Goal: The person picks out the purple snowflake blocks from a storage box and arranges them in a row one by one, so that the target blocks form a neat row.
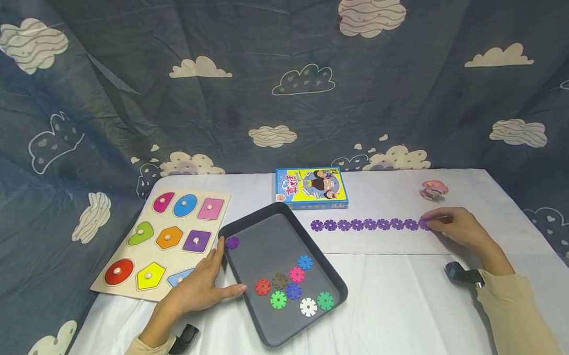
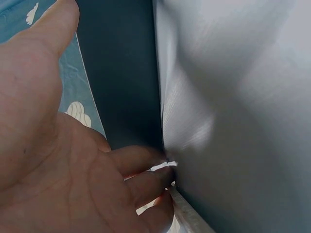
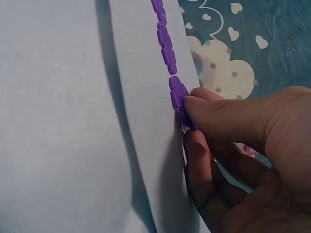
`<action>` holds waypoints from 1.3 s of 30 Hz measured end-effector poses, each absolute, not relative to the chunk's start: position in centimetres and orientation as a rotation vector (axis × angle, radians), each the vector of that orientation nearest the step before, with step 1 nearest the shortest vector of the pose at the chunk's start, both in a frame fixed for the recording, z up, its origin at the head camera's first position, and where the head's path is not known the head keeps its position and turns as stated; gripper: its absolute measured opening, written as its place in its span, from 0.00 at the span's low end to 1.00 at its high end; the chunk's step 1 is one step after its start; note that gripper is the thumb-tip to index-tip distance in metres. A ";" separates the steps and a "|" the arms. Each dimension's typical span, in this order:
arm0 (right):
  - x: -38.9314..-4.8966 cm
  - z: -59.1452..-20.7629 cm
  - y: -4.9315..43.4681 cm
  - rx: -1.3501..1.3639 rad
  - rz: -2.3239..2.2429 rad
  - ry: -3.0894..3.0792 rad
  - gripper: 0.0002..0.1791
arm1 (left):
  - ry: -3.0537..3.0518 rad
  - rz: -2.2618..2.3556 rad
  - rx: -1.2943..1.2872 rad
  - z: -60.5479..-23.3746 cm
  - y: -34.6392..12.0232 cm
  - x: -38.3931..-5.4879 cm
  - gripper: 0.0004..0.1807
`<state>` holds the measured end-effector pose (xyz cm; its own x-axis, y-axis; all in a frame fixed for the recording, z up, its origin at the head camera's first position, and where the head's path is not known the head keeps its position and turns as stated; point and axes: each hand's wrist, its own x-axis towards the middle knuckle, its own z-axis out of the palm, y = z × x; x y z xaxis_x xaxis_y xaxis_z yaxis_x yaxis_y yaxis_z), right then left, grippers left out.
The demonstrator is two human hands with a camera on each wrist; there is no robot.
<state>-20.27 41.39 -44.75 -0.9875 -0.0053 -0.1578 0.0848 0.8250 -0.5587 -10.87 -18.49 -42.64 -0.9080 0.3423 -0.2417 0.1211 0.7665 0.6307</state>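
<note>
At the right end of a row of several purple snowflake discs (image 1: 371, 224), my right hand (image 1: 460, 228) pinches the last purple snowflake disc (image 3: 179, 94) between thumb and fingers. In the right wrist view that disc lies in line with the others. My left hand (image 1: 199, 287) rests with outstretched fingers and thumb against the left side of a dark grey tray (image 1: 263, 235). Inside the tray, a purple disc (image 1: 232, 243) lies near the upper left corner. Several discs in other colours, such as red (image 1: 262, 287) and white (image 1: 309, 307), lie in its lower half.
Left of the tray lies a wooden shape board (image 1: 174, 254) with knobbed pieces, partly behind my left hand. A blue and yellow box (image 1: 311, 188) stands beyond the tray. Past my right hand is a small pink toy (image 1: 434, 189). White cloth (image 1: 388, 309) covers the table.
</note>
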 end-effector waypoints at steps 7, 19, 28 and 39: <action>-20.4 -44.9 41.4 0.058 -0.883 2.859 0.21 | 2.619 0.907 0.358 -42.6 -18.5 -10.8 0.69; -20.4 -45.1 41.6 0.059 -0.867 2.869 0.21 | 2.619 0.897 0.360 -42.6 -18.6 -10.8 0.68; -20.5 -45.0 41.7 0.077 -0.883 2.884 0.24 | 2.623 0.897 0.360 -42.8 -18.6 -10.9 0.69; -20.4 -42.9 39.3 0.018 -0.843 2.943 0.25 | 2.627 0.892 0.357 -42.7 -18.5 -10.9 0.69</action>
